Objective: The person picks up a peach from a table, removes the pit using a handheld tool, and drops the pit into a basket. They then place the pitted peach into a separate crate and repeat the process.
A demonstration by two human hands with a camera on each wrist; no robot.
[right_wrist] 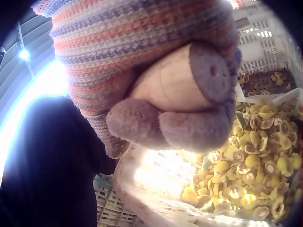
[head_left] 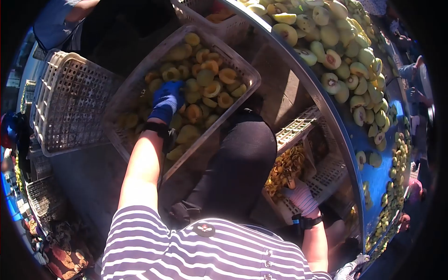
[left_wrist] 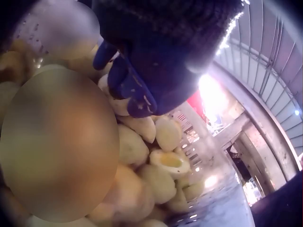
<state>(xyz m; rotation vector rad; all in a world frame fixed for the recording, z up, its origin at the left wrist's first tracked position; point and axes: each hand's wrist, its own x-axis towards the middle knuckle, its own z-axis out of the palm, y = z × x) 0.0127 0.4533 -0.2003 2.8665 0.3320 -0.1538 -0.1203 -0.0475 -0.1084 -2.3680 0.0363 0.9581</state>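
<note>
In the crate (head_left: 255, 77) of fruit halves (head_left: 204, 77), my blue-gloved left hand (head_left: 169, 98) reaches into the pile. The left wrist view has this hand (left_wrist: 151, 66) with fingers curled against a pale fruit half (left_wrist: 119, 105); part of that fruit is hidden. My right hand (head_left: 302, 198), in a striped knit glove, is beside a smaller crate of yellow pieces (head_left: 285, 170). Seen from the right wrist, the hand (right_wrist: 151, 80) grips a thick wooden handle (right_wrist: 175, 80), its round end facing out. Whatever the handle's other end carries is hidden.
A metal-edged blue table (head_left: 373, 175) with heaps of fruit (head_left: 343, 70) curves along the right. Nested crates (head_left: 70, 102) stand at the left, and another crate (head_left: 238, 28) lies beyond the fruit crate. My dark-clothed knee (head_left: 247, 140) is between the two work crates.
</note>
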